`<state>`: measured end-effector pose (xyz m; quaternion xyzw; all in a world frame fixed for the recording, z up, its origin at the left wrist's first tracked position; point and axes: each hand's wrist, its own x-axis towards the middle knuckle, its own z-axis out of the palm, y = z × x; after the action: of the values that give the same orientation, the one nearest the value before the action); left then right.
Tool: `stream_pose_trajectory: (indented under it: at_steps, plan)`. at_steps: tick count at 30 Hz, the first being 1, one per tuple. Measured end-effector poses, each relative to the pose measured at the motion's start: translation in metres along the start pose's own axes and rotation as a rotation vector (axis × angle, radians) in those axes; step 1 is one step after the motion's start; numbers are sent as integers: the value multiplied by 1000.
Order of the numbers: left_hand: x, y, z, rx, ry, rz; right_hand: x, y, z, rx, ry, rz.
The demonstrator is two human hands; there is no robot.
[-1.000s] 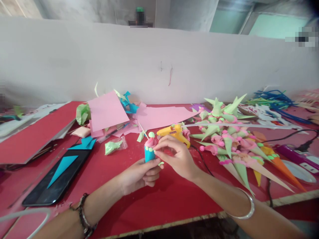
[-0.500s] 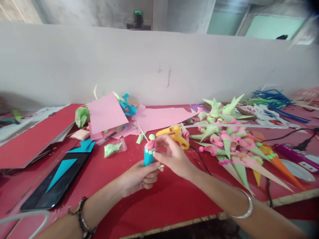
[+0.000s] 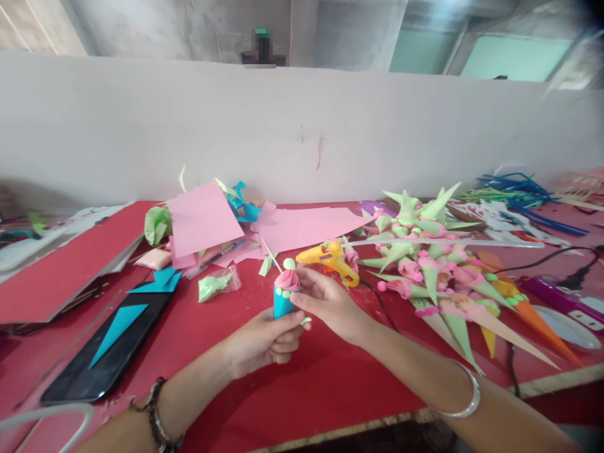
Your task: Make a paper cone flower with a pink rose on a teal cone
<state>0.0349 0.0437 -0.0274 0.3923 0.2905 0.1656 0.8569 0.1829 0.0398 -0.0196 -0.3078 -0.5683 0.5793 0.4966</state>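
Note:
A blue paper cone (image 3: 283,307) stands upright in my left hand (image 3: 268,336), whose fingers are wrapped round its lower part. Its top carries a pink clay swirl (image 3: 287,280), with light green clay balls (image 3: 282,293) along the rim and a larger green piece (image 3: 289,264) above. The thumb and fingers of my right hand (image 3: 330,305) close on the right side of the rim; what lies under the fingertips is hidden. A small bit of green clay (image 3: 306,322) shows by my left fingertips. Behind the cone rises a thin stick (image 3: 271,255).
A yellow glue gun (image 3: 330,259) lies behind my right hand. Finished paper cones (image 3: 429,270) are heaped at right. Pink sheets (image 3: 306,228) lie at the back, a bag of green clay (image 3: 217,284) at centre left. A black phone (image 3: 108,371) bears blue paper pieces (image 3: 117,327).
The cone has turned slightly in my hands, so the pink swirl shows a different side. Both hands keep nearly the same place, and the view has tilted a little.

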Motion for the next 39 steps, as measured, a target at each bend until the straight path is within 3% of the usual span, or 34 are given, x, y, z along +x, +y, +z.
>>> stream_pose_trajectory:
  at_steps: [6, 11, 16, 22, 26, 29, 32, 39]
  plan:
    - [0, 0, 1, 37, -13, 33, -1, -1, 0, -27, -2, -25]
    - [4, -3, 3, 119, 82, 140, 0, 0, 0, -97, 51, -44]
    - [4, -5, 3, 168, 129, 144, -1, 2, 1, -127, 65, -65]
    - [3, -4, 0, 165, 104, 139, -3, -1, 1, -145, 56, -66]
    - [4, -1, 2, 119, 167, 244, -4, -4, -2, -194, 7, -52]
    - [5, 2, 3, 89, 267, 356, -5, -4, -3, -289, 60, -58]
    - [6, 2, 2, 64, 318, 411, -5, -5, -2, -440, 92, -145]
    - [6, -1, -1, 73, 294, 415, -7, -11, 2, -686, 131, -356]
